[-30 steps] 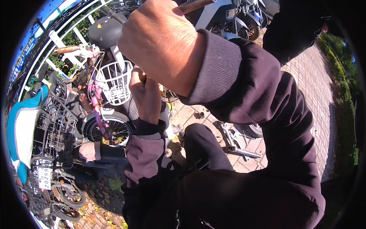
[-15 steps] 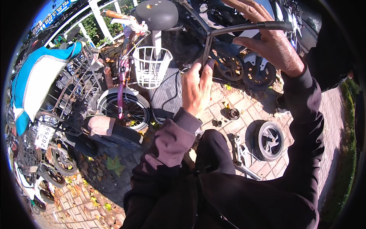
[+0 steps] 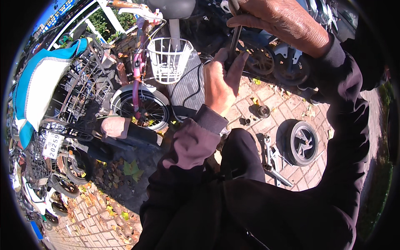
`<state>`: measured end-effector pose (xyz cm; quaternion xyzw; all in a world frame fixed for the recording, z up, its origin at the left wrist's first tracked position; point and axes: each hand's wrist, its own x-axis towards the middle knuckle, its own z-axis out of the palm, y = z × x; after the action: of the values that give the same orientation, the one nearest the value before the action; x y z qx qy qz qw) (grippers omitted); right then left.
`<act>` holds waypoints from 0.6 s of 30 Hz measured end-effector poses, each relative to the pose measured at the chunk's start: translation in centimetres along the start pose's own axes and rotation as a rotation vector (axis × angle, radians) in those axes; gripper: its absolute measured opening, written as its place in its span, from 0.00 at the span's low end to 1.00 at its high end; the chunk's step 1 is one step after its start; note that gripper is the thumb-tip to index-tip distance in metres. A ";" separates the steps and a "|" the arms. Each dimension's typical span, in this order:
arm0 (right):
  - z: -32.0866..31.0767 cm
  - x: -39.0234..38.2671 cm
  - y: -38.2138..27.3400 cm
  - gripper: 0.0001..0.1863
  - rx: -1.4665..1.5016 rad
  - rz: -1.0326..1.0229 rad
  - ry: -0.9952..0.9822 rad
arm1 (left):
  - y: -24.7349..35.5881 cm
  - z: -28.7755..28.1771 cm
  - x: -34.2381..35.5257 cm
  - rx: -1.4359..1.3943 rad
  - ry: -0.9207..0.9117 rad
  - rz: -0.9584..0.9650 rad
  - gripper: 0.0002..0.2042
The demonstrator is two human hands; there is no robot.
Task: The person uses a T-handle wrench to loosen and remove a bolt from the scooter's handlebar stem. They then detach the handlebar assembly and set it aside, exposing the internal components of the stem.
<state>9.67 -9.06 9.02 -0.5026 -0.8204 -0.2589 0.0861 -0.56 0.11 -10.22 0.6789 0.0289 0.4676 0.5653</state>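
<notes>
Dark rod point(image 3: 234, 39) in both hands

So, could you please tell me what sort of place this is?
Probably an outdoor bicycle repair spot on a brick pavement: parked bikes such as the pink bicycle, a loose small wheel and metal tools lie about.

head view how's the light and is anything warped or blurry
Head view: hard sunlight on the left hand, the white basket and the brick paving, with deep shadow over the dark jacket; the fisheye bends the white railing near the black rim; the right hand shows sharp.
</notes>
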 end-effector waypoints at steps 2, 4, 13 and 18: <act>0.1 0.2 -0.4 0.18 0.006 0.063 -0.022 | 0.1 0.0 -0.1 0.023 0.001 -0.097 0.12; 0.1 0.7 -0.7 0.20 -0.108 0.128 -0.119 | 0.3 0.0 -0.1 0.000 0.009 -0.167 0.14; 2.9 0.9 -0.8 0.28 -0.121 0.284 0.002 | -0.4 0.4 0.3 0.052 0.089 -0.002 0.17; 3.4 1.5 -1.0 0.27 -0.322 0.318 -0.013 | -0.3 0.8 0.0 0.166 0.164 -0.023 0.18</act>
<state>8.50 -6.48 6.41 -0.6346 -0.6794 -0.3663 0.0394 0.14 -0.35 -10.38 0.6825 0.1216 0.5113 0.5079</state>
